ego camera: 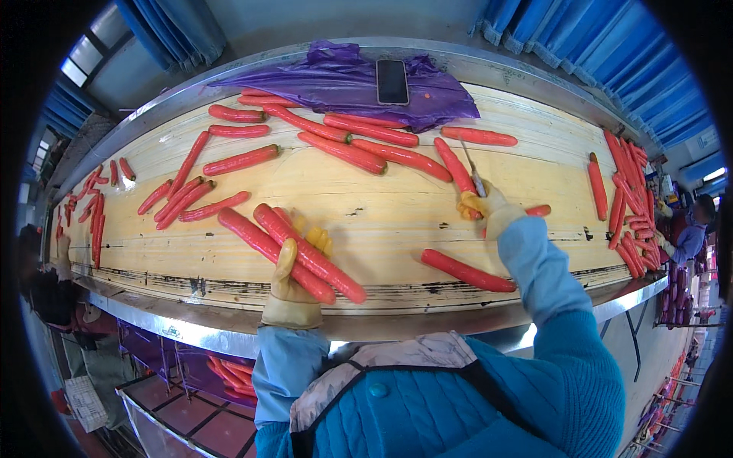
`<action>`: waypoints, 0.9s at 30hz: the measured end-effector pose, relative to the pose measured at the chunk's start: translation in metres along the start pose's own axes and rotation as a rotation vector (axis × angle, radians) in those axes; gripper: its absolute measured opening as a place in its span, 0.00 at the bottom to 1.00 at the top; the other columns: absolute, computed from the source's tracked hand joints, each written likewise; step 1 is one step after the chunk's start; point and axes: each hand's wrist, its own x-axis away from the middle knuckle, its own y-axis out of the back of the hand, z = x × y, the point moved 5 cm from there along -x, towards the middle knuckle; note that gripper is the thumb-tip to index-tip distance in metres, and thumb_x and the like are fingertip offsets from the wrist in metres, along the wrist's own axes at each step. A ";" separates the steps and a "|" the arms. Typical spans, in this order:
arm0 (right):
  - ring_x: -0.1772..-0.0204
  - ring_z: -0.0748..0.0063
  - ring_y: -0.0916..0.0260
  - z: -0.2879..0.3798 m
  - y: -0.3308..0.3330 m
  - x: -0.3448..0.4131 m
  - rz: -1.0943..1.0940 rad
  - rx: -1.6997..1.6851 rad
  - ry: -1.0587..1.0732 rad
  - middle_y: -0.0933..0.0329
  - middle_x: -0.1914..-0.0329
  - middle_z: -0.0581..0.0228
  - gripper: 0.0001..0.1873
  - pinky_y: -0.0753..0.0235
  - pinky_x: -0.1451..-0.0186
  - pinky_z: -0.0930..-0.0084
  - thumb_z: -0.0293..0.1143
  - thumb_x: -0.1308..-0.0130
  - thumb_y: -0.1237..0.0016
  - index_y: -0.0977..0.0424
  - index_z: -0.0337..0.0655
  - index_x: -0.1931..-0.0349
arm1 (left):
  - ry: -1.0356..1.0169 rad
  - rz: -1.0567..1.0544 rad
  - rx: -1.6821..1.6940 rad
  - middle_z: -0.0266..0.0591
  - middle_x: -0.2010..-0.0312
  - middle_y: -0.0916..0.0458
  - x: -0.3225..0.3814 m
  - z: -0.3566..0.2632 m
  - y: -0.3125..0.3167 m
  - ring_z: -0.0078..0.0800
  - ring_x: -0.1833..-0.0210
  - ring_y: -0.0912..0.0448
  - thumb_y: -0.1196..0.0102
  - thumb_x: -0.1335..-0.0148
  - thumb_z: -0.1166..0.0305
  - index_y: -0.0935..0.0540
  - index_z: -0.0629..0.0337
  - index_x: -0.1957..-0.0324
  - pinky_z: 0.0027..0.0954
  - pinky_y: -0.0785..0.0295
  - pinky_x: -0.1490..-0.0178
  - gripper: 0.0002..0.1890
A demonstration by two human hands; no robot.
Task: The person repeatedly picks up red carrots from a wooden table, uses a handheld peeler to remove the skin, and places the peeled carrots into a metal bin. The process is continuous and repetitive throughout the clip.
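My left hand (292, 275), in a yellow rubber glove, is shut on carrots (312, 252) that lie slantwise across its palm near the table's front edge. My right hand (484, 200), gloved alike, grips a small knife (474, 169), its thin blade pointing away from me. Beside the knife a carrot (452, 163) reaches to my right fingers; whether they hold it as well is hard to tell. One carrot (467, 272) rests between my hands near the front edge, and a carrot end (538, 210) shows by my right wrist.
Many carrots (352, 153) are scattered over the wooden tabletop (366, 212), with a pile (630, 200) at the right. A phone (393, 83) rests on a purple plastic bag (332, 86) at the back. Other people are at both table ends. A metal rim (401, 327) edges the front.
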 end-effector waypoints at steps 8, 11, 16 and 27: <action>0.67 0.80 0.27 0.091 -0.194 0.079 0.522 -0.379 0.158 0.21 0.63 0.64 0.22 0.28 0.67 0.80 0.33 0.31 0.40 0.28 0.35 0.40 | 0.012 0.220 0.065 0.50 0.25 0.34 0.006 -0.017 -0.007 0.50 0.23 0.37 0.48 0.27 0.46 0.29 0.59 0.28 0.55 0.44 0.20 0.34; 0.51 0.52 0.18 0.135 -0.253 0.102 0.260 0.319 0.596 0.18 0.53 0.47 0.25 0.20 0.48 0.62 0.44 0.27 0.47 0.27 0.35 0.39 | -0.015 0.161 0.099 0.53 0.24 0.37 0.008 -0.033 -0.001 0.51 0.23 0.38 0.49 0.27 0.44 0.29 0.58 0.28 0.56 0.46 0.20 0.34; 0.36 0.47 0.25 0.143 -0.258 0.100 0.461 0.277 0.772 0.24 0.38 0.43 0.26 0.27 0.32 0.59 0.43 0.24 0.52 0.30 0.40 0.32 | -0.128 0.187 0.148 0.56 0.23 0.39 0.006 -0.062 0.006 0.52 0.21 0.40 0.44 0.30 0.46 0.27 0.54 0.29 0.57 0.48 0.18 0.34; 0.46 0.42 0.20 0.065 -0.082 -0.036 -0.271 0.946 0.211 0.19 0.49 0.41 0.26 0.21 0.43 0.56 0.35 0.31 0.43 0.30 0.41 0.34 | -0.165 0.137 0.059 0.58 0.24 0.38 0.002 -0.093 0.023 0.51 0.21 0.40 0.42 0.32 0.44 0.25 0.50 0.31 0.57 0.48 0.18 0.33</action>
